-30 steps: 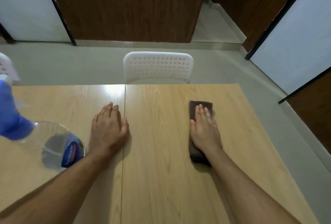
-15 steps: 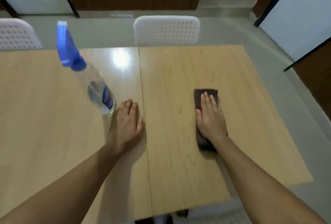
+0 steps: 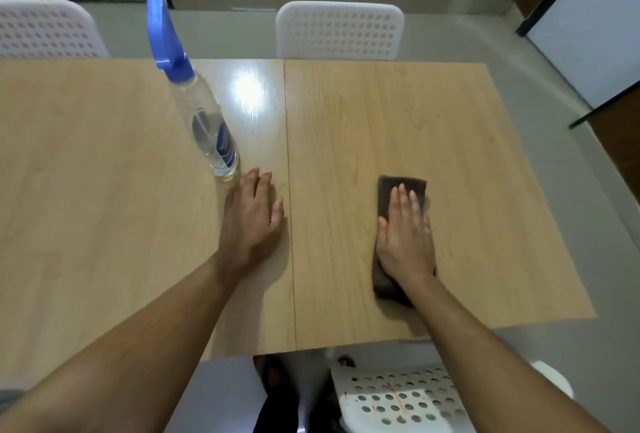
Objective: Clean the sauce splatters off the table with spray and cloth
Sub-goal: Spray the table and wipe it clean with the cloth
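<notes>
A light wooden table [image 3: 363, 114], made of two panels with a seam down the middle, fills the view. My right hand [image 3: 405, 238] presses flat, fingers straight, on a folded dark brown cloth [image 3: 386, 186] on the right panel. My left hand [image 3: 251, 218] rests flat on the left panel beside the seam. A clear spray bottle [image 3: 207, 124] with a blue trigger head stands upright just beyond my left fingertips, apart from them. I make out no sauce marks on the wood.
A white perforated chair [image 3: 341, 30] stands behind the table's far edge, another chair [image 3: 45, 29] at the far left. A third white chair seat [image 3: 398, 398] sits below the near edge. Grey floor lies to the right.
The view has tilted down and pulled back, bringing the near table edge and the near chair into sight. Both hands stay flat, the right one still on the cloth.
</notes>
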